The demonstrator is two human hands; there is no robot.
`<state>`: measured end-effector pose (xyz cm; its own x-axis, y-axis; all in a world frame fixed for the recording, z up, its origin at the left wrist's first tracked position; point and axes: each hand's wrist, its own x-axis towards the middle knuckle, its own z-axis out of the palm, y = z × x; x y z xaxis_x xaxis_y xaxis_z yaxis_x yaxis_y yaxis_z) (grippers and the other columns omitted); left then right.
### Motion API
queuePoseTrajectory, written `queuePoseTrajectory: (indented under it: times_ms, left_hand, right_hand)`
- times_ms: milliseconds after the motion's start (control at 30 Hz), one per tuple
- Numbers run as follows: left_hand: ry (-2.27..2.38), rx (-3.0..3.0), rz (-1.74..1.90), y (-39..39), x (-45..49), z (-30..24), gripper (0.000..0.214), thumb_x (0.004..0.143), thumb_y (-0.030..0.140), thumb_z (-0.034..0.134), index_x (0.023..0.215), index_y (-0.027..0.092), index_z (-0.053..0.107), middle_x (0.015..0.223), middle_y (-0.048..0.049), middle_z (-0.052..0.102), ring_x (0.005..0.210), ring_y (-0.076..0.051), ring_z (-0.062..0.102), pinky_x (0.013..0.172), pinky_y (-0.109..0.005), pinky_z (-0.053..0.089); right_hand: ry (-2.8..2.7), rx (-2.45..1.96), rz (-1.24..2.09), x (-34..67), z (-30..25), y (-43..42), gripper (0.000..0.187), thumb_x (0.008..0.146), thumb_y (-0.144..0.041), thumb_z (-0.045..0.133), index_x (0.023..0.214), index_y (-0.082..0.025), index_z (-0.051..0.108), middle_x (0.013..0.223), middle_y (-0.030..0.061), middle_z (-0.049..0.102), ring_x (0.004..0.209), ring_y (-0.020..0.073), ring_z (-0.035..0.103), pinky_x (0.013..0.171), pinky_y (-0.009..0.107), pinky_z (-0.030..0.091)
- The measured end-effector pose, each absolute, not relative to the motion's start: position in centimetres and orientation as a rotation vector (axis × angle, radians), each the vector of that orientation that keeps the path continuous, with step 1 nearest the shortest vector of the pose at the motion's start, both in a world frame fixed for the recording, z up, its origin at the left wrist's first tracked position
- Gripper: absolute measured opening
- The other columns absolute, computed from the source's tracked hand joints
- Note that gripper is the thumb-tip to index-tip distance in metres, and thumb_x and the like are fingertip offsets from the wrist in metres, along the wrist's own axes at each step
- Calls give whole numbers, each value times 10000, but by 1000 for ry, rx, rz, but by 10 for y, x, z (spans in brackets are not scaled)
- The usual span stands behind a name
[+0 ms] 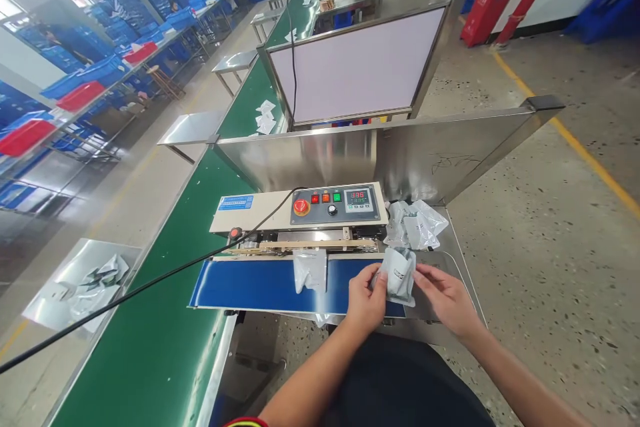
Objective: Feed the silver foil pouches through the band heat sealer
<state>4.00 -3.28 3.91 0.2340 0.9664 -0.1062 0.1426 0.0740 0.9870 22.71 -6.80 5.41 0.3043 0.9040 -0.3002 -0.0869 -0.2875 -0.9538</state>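
A small whitish plastic pouch [400, 275] with dark print hangs upright at the right end of the sealing machine [300, 210]. My left hand [367, 299] pinches its left edge between thumb and fingers. On the opposite edge, the fingertips of my right hand [447, 297] close on the pouch near its top. Another pouch [310, 271] hangs from the machine's sealing band, over the blue conveyor belt [260, 283]. Behind my hands, several clear and silvery pouches [416, 223] lie heaped beside the machine's right end.
A black cable [150, 297] crosses from the lower left over the machine. Behind stands a steel panel [320, 157]. The long green belt [145, 333] runs along the left, with a steel side tray [55, 300] holding more pouches. A concrete floor [550, 247] lies to the right.
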Motion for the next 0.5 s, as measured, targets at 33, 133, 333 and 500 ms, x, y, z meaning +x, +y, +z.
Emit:
queuePoseTrajectory:
  times_ms: [33, 133, 333, 500]
  left_hand:
    - [1152, 1326, 887, -33, 40, 39, 498, 1102, 566, 562, 1153, 155, 838, 1055, -125, 846, 940, -258, 759, 880, -345, 606]
    - [1128, 1367, 846, -33, 45, 43, 507, 1112, 553, 530, 1045, 165, 850, 1002, -117, 829, 904, -251, 731, 877, -335, 589]
    - [1375, 1251, 762, -23, 64, 23, 565, 1019, 566, 568, 594, 195, 591, 617, -7, 538, 654, -165, 502, 643, -258, 440]
    - [1434, 894, 766, -10, 68, -6, 576, 879, 672, 680, 586, 197, 537, 559, 35, 426, 596, -125, 395, 557, -238, 320]
  right_hand:
    - [-840, -1603, 1173, 231, 54, -71, 700, 782, -826, 836, 1068, -186, 851, 1081, 148, 840, 1001, 327, 788, 907, 397, 664]
    - [-916, -1791, 1069, 236, 52, -79, 629, 839, -798, 745, 962, -191, 854, 999, 137, 841, 934, 319, 787, 861, 368, 645]
    - [-735, -2054, 1071, 254, 35, -72, 436, 802, -631, 699, 847, -215, 824, 819, 99, 814, 789, 294, 777, 724, 348, 629]
    - [-475, -1908, 1320, 245, 26, -47, 339, 759, -518, 813, 804, -184, 780, 825, 100, 799, 740, 255, 760, 695, 351, 660]
